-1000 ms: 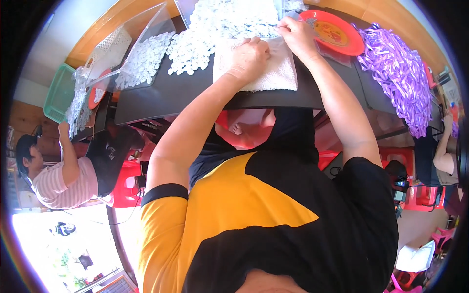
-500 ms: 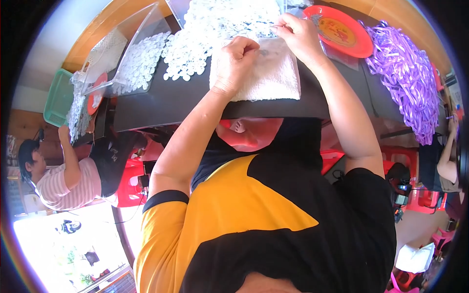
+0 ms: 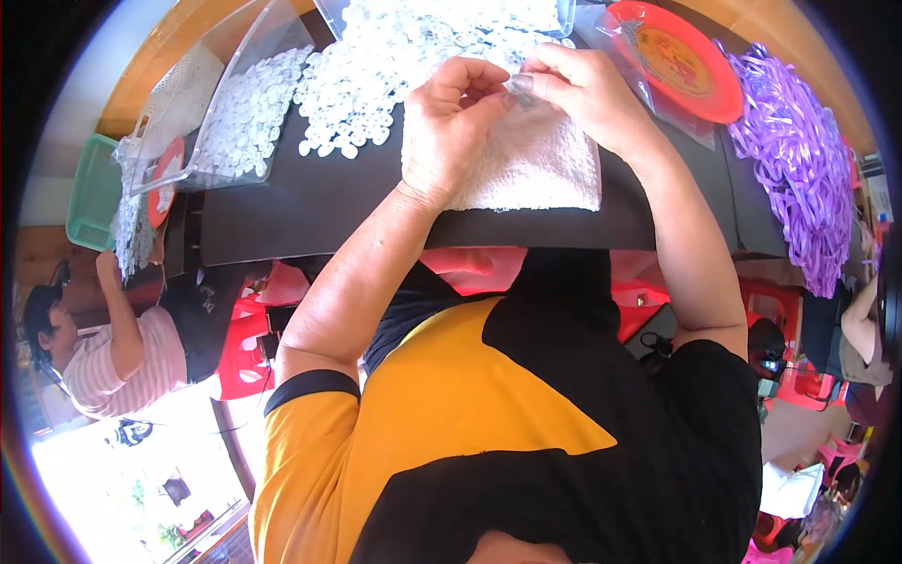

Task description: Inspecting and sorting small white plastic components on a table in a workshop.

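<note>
My left hand (image 3: 449,127) and my right hand (image 3: 592,99) meet above a folded white towel (image 3: 540,174), their fingertips almost touching. The thumb and fingers of each are pinched together. A small greyish glint shows between them, too small to name. Just beyond and left of my hands spreads a heap of small round white pieces (image 3: 343,108), spilling from a clear tub at the far side of the dark table (image 3: 310,221).
At left stand a clear bin (image 3: 249,122) of similar pieces and a green basket (image 3: 91,202), with a seated person (image 3: 127,352) nearby. To the right lie a red plate (image 3: 723,80), a clear plastic bag (image 3: 691,127) and a bundle of purple ribbons (image 3: 799,179).
My right hand has come left and nearer from the far edge of the towel to meet my left hand. The whole view has shifted slightly.
</note>
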Demonstrator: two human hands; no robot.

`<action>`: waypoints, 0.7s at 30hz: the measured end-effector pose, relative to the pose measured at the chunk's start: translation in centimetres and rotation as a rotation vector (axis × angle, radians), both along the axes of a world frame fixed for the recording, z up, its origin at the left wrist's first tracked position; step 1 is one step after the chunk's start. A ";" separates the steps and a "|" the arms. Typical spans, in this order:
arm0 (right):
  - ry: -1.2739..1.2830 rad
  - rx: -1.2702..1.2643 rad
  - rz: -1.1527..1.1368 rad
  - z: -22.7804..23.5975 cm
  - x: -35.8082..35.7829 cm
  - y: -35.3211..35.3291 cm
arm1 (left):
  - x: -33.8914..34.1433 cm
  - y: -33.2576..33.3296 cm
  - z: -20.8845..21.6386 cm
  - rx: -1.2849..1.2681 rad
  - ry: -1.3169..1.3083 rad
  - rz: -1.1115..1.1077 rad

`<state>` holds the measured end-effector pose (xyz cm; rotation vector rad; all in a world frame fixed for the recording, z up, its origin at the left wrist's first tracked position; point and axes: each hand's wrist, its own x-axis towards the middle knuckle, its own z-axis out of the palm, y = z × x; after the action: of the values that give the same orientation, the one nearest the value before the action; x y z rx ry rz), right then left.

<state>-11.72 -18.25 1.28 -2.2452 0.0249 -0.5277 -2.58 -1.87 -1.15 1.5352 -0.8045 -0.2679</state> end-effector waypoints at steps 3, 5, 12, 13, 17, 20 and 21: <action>-0.032 -0.049 0.121 -0.8 0.1 -0.9 | 0.1 -0.7 -0.4 -0.083 -0.083 -0.007; -0.057 -0.007 0.136 -1.0 1.3 -0.4 | 0.6 -0.2 0.0 -0.008 -0.096 0.027; 0.088 0.318 0.232 0.0 1.5 -0.4 | 0.1 -0.5 0.5 -0.168 0.064 -0.069; 0.105 0.327 0.193 -0.1 1.4 -0.3 | 0.0 -0.6 0.3 -0.138 0.052 -0.066; 0.135 0.402 0.150 -0.4 1.2 -0.4 | 0.1 -0.5 0.1 0.070 -0.125 -0.022; 0.150 0.425 0.134 0.1 1.4 0.4 | 1.6 -0.3 -1.2 0.023 -0.459 0.050; 0.137 0.393 0.153 -0.3 2.1 0.1 | 1.3 -0.6 -1.0 0.045 -0.202 0.050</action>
<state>-9.61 -18.14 0.98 -1.8757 0.0244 -0.2591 -1.28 -2.44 -2.14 1.6400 -0.9218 -0.0948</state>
